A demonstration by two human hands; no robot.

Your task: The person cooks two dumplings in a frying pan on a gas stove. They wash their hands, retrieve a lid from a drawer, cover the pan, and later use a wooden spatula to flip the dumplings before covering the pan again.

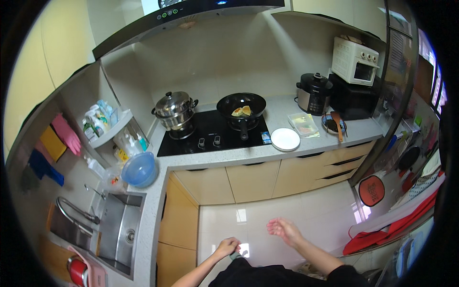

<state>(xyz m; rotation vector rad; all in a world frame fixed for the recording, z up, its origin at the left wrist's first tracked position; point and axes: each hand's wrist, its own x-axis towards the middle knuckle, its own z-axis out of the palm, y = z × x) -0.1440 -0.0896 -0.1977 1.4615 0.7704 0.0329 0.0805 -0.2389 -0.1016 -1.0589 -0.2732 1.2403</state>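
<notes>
Both my hands hang over the floor, well back from the counter. My left hand (228,246) is loosely curled near my clothes; whether something is in it I cannot tell. My right hand (283,231) holds nothing, its palm turned partly up. Before me a black wok (228,104) stands on the cooktop (190,140) with several browned dumplings (241,111) inside. A stainless steel steamer pot (174,111) with its lid on is at the left burner. Right of the cooktop lie a white plate (285,139) and a clear plastic container (303,124) holding food.
A patterned bowl (334,125) with a wooden spatula (337,125), an electric pressure cooker (315,94) and a white toaster oven (355,61) line the counter's right side. A blue plastic basin (140,169) sits by the sink (120,229) at left. A range hood (200,14) hangs above.
</notes>
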